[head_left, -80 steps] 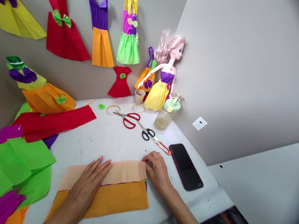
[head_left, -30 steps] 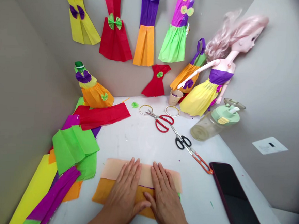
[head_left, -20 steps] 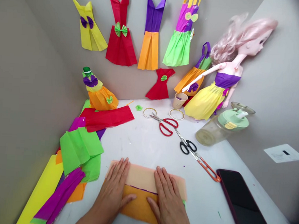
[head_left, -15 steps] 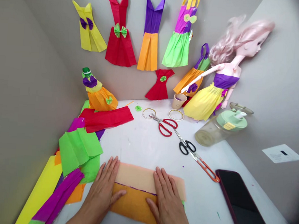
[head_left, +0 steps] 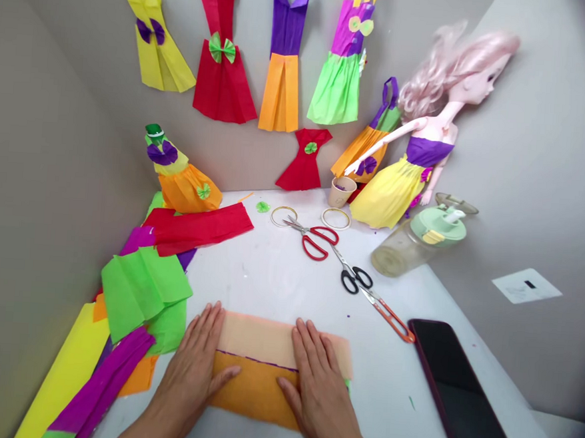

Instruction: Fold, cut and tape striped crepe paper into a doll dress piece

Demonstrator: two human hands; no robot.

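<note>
A layered sheet of crepe paper (head_left: pixel 255 390) lies flat on the table before me, brownish orange in its lower part and pale peach above, with a thin purple line between the two. My left hand (head_left: pixel 195 365) rests flat on its left end, thumb stretched over the orange part. On the right end lies my right hand (head_left: pixel 314 377), palm down with its thumb pointing left. Both hands are open, pressing on the paper without gripping it. A bit of green shows at the sheet's right edge. What lies under the palms is hidden.
Coloured paper sheets (head_left: pixel 142 292) pile up at the left. Red-handled scissors (head_left: pixel 316 240), black-handled scissors (head_left: pixel 353 276), an orange-handled tool (head_left: pixel 390 316) and a phone (head_left: pixel 461 387) lie to the right. A bottle (head_left: pixel 415 244), paper cup (head_left: pixel 342 192) and doll (head_left: pixel 427 148) stand behind.
The whole view has shifted slightly, so things appear a little further left and mostly higher. Both hands stay flat on the paper.
</note>
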